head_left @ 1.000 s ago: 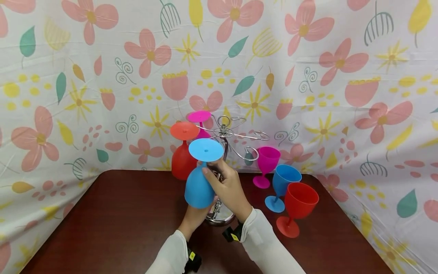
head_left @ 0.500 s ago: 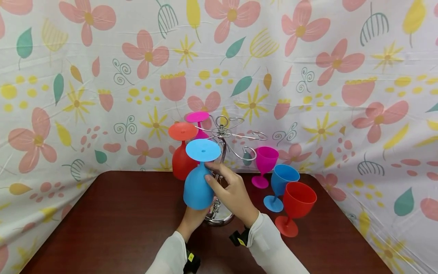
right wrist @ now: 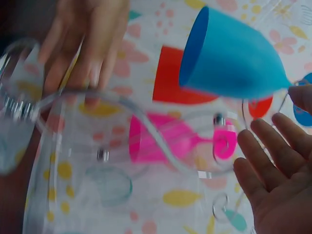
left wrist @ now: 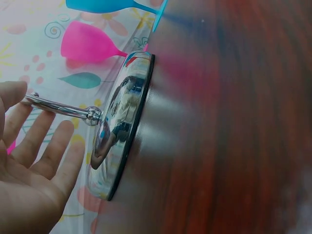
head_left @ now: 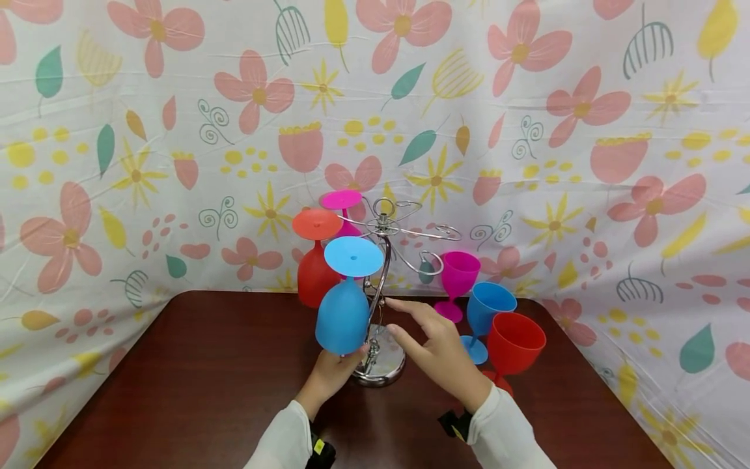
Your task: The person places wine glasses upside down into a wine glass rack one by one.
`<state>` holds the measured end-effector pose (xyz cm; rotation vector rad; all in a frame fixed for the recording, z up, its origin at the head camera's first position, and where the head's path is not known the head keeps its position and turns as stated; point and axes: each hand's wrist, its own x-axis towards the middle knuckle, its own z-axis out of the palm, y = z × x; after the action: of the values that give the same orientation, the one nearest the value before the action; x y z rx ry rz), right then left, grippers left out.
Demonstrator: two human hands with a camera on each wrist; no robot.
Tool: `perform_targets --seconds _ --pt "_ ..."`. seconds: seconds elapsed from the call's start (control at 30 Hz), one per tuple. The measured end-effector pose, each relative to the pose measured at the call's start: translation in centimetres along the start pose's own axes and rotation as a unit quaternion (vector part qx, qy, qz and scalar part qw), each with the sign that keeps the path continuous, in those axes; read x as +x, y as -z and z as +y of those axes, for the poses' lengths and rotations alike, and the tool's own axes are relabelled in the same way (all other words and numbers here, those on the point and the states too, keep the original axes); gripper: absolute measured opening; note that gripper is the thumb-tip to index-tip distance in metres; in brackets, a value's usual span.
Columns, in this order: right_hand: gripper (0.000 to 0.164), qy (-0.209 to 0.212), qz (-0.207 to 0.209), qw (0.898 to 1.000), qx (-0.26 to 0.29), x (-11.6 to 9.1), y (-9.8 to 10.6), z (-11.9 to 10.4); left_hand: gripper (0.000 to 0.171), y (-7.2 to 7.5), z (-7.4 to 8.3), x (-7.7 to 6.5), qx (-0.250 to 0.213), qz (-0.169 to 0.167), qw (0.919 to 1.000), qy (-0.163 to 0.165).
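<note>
A blue plastic goblet [head_left: 341, 318] hangs upside down by its foot from a chrome wire glass rack [head_left: 383, 262]. Under its bowl, my left hand [head_left: 331, 376] holds the rack's lower post between thumb and fingers, above the round base [left wrist: 119, 126]. My right hand [head_left: 448, 352] is open to the right of the post, fingers spread and holding nothing. In the right wrist view the blue goblet's stem is near my right fingers [right wrist: 280, 146]. A red goblet [head_left: 316, 277] and a pink goblet [head_left: 342, 200] also hang inverted on the rack's left side.
On the table's right side stand upright pink [head_left: 459, 273], blue [head_left: 491, 306] and red [head_left: 515, 342] goblets. Bare wire loops [head_left: 430, 266] stick out on the rack's right. The dark wooden table [head_left: 193, 378] meets a flower-patterned cloth [head_left: 193, 150] at the back.
My right hand has let go of the blue goblet's stem and moved right and down, fingers spread. The blue goblet stays hanging. My left hand stays at the rack's post.
</note>
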<state>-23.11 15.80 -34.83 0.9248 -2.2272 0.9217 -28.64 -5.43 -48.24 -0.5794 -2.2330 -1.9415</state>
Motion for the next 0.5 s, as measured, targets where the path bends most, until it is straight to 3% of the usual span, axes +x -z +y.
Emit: perform_targets --seconds 0.2,0.33,0.5 --pt "0.056 -0.016 -0.001 0.994 -0.104 -2.0 3.3 0.9 0.014 0.1 -0.3 -0.3 0.012 -0.002 0.9999 -0.002" --pt "0.057 -0.025 -0.002 0.985 -0.173 -3.6 6.0 1.5 0.022 0.2 -0.2 -0.6 0.005 -0.022 0.9997 0.008" --pt "0.053 -0.056 -0.005 0.964 -0.260 -5.3 9.2 2.4 0.034 0.4 -0.1 -0.7 0.005 -0.040 0.9991 0.010"
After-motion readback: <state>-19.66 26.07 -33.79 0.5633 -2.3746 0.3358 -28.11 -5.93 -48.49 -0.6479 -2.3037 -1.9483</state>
